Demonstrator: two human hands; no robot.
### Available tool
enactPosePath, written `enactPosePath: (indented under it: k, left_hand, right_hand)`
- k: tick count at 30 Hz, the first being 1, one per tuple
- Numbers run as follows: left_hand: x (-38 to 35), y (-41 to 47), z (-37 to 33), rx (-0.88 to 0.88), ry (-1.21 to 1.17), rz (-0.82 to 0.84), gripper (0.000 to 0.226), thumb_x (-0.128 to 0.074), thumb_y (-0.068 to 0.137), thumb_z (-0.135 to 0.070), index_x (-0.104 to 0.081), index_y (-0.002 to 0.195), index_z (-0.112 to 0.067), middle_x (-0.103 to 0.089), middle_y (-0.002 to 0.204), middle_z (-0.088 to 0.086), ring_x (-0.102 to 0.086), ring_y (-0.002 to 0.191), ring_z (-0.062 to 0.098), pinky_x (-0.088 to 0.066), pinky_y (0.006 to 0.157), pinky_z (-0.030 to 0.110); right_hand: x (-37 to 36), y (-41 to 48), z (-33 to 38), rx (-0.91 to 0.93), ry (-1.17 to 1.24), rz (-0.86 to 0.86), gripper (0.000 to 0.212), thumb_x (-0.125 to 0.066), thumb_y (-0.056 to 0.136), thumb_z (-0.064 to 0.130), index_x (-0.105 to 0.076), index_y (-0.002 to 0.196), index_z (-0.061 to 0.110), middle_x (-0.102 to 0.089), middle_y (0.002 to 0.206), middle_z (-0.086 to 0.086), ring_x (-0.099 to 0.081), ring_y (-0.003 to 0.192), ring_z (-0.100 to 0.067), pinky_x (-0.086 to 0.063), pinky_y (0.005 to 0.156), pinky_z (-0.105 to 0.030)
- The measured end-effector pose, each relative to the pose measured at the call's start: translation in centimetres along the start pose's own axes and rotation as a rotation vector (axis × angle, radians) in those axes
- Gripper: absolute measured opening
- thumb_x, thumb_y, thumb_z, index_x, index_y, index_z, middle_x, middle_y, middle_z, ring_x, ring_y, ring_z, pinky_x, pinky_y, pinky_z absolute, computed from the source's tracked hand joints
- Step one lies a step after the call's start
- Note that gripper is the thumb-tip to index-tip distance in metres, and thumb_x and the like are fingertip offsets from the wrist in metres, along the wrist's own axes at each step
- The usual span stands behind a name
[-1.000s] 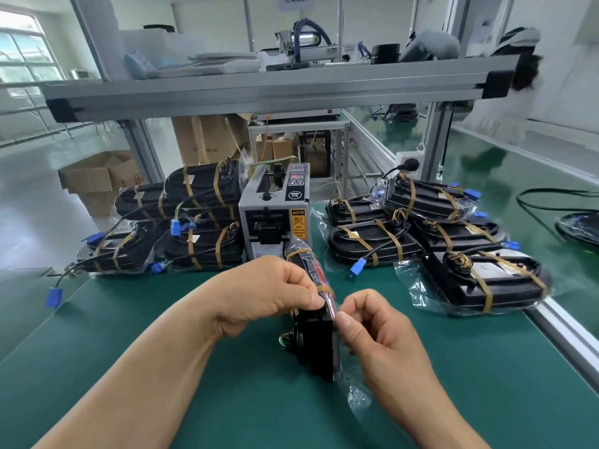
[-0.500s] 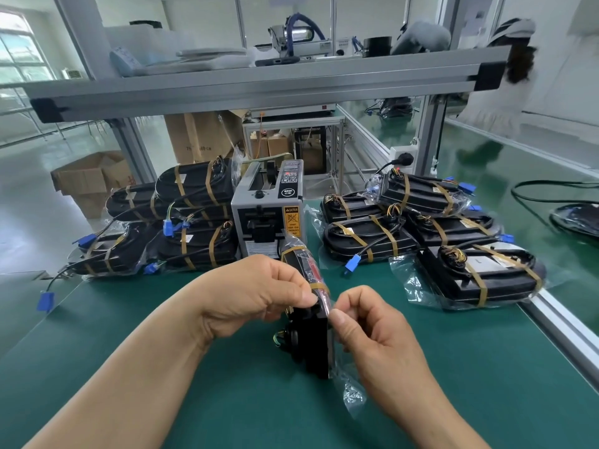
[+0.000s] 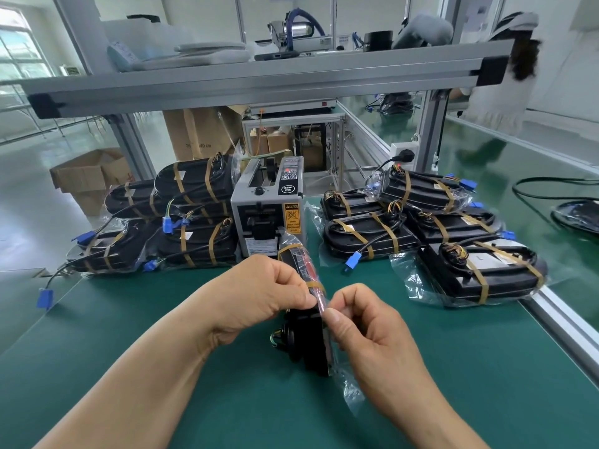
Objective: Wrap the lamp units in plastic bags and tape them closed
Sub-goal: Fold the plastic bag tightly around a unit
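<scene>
One lamp (image 3: 306,338) under work, stood on edge on the desk (image 3: 129,351) before the dispenser (image 3: 269,205), inside its bag (image 3: 351,393), tape (image 3: 316,283) across it. My left hand (image 3: 259,296) pinches its top edge; my right hand (image 3: 366,332) pinches bag film beside it. Step, I judge: pressing tape down to close. Next calls for folding in the loose bag tail, then stacking. Bagged, taped lamps: left pile (image 3: 194,222), right pile (image 3: 421,228). Floor box (image 3: 87,176): open, contents unseen.

Green-matted workbench (image 3: 129,367) under an aluminium-profile shelf (image 3: 259,82). Daylit windows (image 3: 19,59) at left; glossy pale floor (image 3: 29,196). Open cardboard box (image 3: 87,179) on floor, taller cartons (image 3: 201,131) behind bench. White walls (image 3: 201,14) at rear.
</scene>
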State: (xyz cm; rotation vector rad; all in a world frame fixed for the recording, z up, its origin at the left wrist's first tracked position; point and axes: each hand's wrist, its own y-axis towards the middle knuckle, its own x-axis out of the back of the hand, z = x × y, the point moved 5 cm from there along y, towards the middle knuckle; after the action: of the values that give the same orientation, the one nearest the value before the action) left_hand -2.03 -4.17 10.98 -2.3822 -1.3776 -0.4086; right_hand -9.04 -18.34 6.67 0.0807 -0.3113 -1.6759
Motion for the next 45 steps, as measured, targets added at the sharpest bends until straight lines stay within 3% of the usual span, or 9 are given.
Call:
enactPosePath:
  k: [7, 11, 17, 25, 28, 34, 38, 42, 45]
  left_hand:
    - [-0.2, 0.0, 0.4, -0.039, 0.025, -0.052, 0.020, -0.078, 0.080, -0.012, -0.069, 0.062, -0.015, -0.057, 0.052, -0.009, -0.045, 0.046, 0.001, -0.035, 0.048, 0.008]
    - [-0.1, -0.2, 1.2, -0.017, -0.017, -0.131, 0.019, -0.082, 0.077, -0.018, -0.064, 0.079, -0.013, -0.050, 0.056, -0.006, -0.039, 0.048, 0.007, -0.033, 0.046, 0.013]
    - [-0.8, -0.1, 2.1, -0.011, -0.160, -0.254, 0.015, -0.074, 0.084, -0.020, -0.064, 0.077, -0.012, -0.065, 0.071, 0.008, -0.054, 0.061, 0.012, -0.044, 0.056, 0.018]
    - [-1.3, -0.4, 2.4, -0.015, -0.264, -0.138, 0.019, -0.081, 0.074, -0.033, -0.063, 0.072, -0.027, -0.063, 0.069, 0.001, -0.055, 0.062, 0.013, -0.046, 0.059, 0.022]
    - [-1.3, -0.3, 2.7, -0.017, -0.269, -0.164, 0.022, -0.080, 0.063, -0.037, -0.062, 0.072, -0.029, -0.054, 0.069, 0.003, -0.048, 0.066, 0.017, -0.042, 0.058, 0.024]
    - [-1.2, -0.3, 3.0, -0.035, -0.323, -0.130, 0.018, -0.079, 0.080, -0.033, -0.063, 0.070, -0.031, -0.064, 0.068, 0.000, -0.056, 0.059, 0.011, -0.045, 0.053, 0.017]
    - [-1.1, -0.3, 3.0, -0.041, -0.319, -0.114, 0.021, -0.081, 0.074, -0.040, -0.062, 0.070, -0.031, -0.065, 0.070, 0.000, -0.056, 0.061, 0.011, -0.045, 0.055, 0.018]
    - [-1.1, -0.2, 3.0, -0.041, -0.319, -0.132, 0.029, -0.081, 0.054, -0.044, -0.061, 0.071, -0.032, -0.060, 0.074, 0.006, -0.053, 0.070, 0.018, -0.045, 0.068, 0.034]
    - [-1.1, -0.2, 3.0, -0.035, -0.286, -0.164, 0.028, -0.079, 0.056, -0.042, -0.060, 0.072, -0.029, -0.059, 0.076, 0.008, -0.051, 0.071, 0.020, -0.042, 0.069, 0.038]
  right_hand:
    - [0.0, 0.1, -0.1, 0.010, -0.014, 0.006, 0.018, -0.065, 0.094, 0.019, -0.058, 0.079, 0.027, -0.051, 0.060, 0.011, -0.045, 0.058, -0.004, -0.041, 0.059, -0.020]
    - [0.1, 0.1, -0.3, 0.010, -0.007, 0.008, 0.020, -0.065, 0.094, 0.016, -0.058, 0.078, 0.027, -0.049, 0.059, 0.012, -0.044, 0.057, -0.003, -0.041, 0.057, -0.018]
    - [0.2, 0.1, -0.4, 0.020, -0.041, 0.028, 0.020, -0.064, 0.095, 0.017, -0.057, 0.078, 0.027, -0.048, 0.060, 0.013, -0.042, 0.057, -0.004, -0.040, 0.057, -0.016]
    - [0.3, 0.2, -0.7, 0.013, -0.036, 0.025, 0.019, -0.065, 0.095, 0.030, -0.059, 0.077, 0.030, -0.050, 0.061, 0.013, -0.044, 0.058, -0.003, -0.040, 0.058, -0.016]
    - [0.2, 0.3, -0.9, -0.018, 0.029, 0.024, 0.013, -0.061, 0.083, 0.039, -0.059, 0.074, 0.029, -0.050, 0.062, 0.010, -0.045, 0.060, -0.007, -0.041, 0.060, -0.020]
    - [-0.5, 0.1, -2.0, -0.076, 0.190, -0.022, 0.017, -0.059, 0.084, 0.036, -0.055, 0.074, 0.023, -0.051, 0.062, 0.004, -0.045, 0.061, -0.013, -0.042, 0.062, -0.029]
    - [-0.9, -0.2, -2.1, -0.078, 0.207, -0.070, 0.017, -0.059, 0.084, 0.040, -0.054, 0.074, 0.027, -0.052, 0.061, 0.004, -0.046, 0.060, -0.013, -0.040, 0.064, -0.035]
    - [-1.1, -0.3, -2.0, -0.055, 0.164, -0.071, 0.028, -0.057, 0.076, 0.056, -0.055, 0.077, 0.028, -0.053, 0.062, 0.005, -0.048, 0.061, -0.012, -0.042, 0.067, -0.038]
    - [-1.1, -0.3, -1.8, -0.045, 0.171, -0.081, 0.031, -0.058, 0.075, 0.058, -0.055, 0.077, 0.027, -0.051, 0.061, 0.004, -0.045, 0.061, -0.015, -0.039, 0.067, -0.040]
